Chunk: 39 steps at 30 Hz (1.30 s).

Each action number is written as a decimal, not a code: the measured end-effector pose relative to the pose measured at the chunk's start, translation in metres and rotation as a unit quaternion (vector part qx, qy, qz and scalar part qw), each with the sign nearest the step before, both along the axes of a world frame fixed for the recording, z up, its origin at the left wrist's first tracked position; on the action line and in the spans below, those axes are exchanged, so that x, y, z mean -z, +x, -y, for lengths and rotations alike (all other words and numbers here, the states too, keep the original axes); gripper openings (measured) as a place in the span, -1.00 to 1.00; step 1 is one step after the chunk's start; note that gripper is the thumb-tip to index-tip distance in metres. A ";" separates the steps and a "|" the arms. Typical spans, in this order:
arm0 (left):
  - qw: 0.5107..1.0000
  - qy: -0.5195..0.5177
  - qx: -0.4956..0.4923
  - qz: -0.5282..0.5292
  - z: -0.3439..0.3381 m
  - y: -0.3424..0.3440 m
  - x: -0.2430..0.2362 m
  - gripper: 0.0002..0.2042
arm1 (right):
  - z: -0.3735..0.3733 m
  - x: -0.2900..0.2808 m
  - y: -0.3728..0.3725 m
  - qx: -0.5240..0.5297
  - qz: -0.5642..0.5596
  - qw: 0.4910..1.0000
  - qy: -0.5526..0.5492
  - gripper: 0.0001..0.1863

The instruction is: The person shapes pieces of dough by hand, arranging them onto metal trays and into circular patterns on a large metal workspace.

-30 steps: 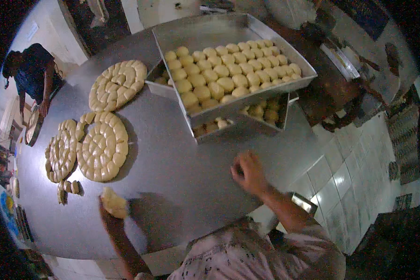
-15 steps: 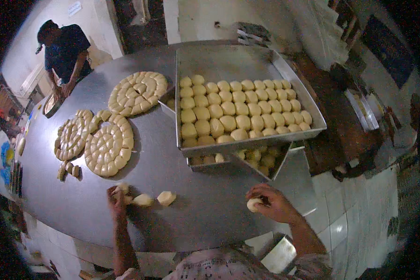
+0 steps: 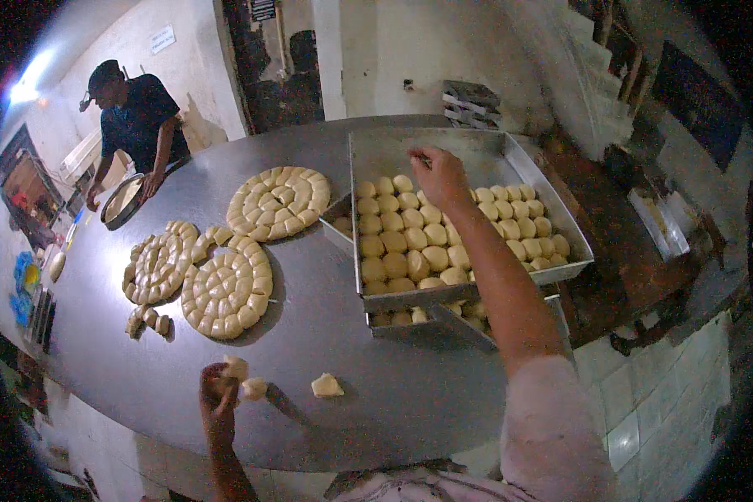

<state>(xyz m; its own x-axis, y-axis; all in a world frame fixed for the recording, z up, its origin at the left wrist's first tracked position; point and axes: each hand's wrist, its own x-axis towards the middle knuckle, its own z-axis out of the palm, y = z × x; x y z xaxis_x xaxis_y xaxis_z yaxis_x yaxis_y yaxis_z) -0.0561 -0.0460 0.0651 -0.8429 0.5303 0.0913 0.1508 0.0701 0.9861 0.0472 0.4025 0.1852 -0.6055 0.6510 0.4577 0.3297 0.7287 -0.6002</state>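
Note:
My left hand (image 3: 219, 395) is closed on a pale dough piece (image 3: 235, 366) at the front of the steel table (image 3: 109, 351), with a second piece (image 3: 254, 388) by its fingers and a loose lump (image 3: 327, 385) to its right. My right hand (image 3: 439, 177) reaches over the top metal tray (image 3: 573, 269), above the back rows of dough balls (image 3: 391, 222); its fingers are bent together, and what they hold, if anything, is unclear. Cut dough coils (image 3: 226, 289) lie at the left beside a few short segments (image 3: 151, 318).
A co-worker (image 3: 142, 117) bends over a round pan (image 3: 121, 205) at the table's back left. More trays (image 3: 368, 326) sit under the top one. A dark wooden surface (image 3: 611, 284) is at the right; stacked metal items (image 3: 468, 105) stand behind the table.
My right hand has moved from the table front, where it held a dough ball, forward over the top tray. My left hand has shifted dough pieces slightly; the view has tilted up.

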 end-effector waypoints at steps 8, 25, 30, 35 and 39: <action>0.918 -0.152 0.336 -0.145 -0.059 0.045 -0.047 -0.71 | 0.254 0.082 0.072 -0.372 0.025 0.880 -0.294 -0.48; 0.971 0.036 0.180 0.154 0.006 -0.032 0.039 -0.78 | 0.228 0.225 0.209 0.123 0.125 0.984 0.012 -0.64; 0.952 -0.048 0.241 0.180 -0.004 -0.016 0.024 -0.62 | 0.167 0.218 0.238 0.366 0.222 0.900 0.078 -0.67; 0.947 0.012 0.197 0.251 -0.026 -0.007 0.039 -0.84 | 0.211 0.212 0.206 0.145 0.120 0.977 0.100 -0.74; 0.956 0.034 0.144 0.254 -0.052 0.006 0.040 -0.80 | 0.146 0.225 0.288 0.318 0.197 0.926 -0.051 -0.57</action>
<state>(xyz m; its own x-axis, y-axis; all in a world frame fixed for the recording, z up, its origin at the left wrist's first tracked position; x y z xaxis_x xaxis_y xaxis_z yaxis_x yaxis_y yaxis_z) -0.0500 0.0056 0.0248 -0.6077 0.7543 -0.2484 -0.3454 0.0306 0.9380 0.3352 0.2560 -0.0394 -0.1922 0.9608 0.1998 0.8805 0.2587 -0.3971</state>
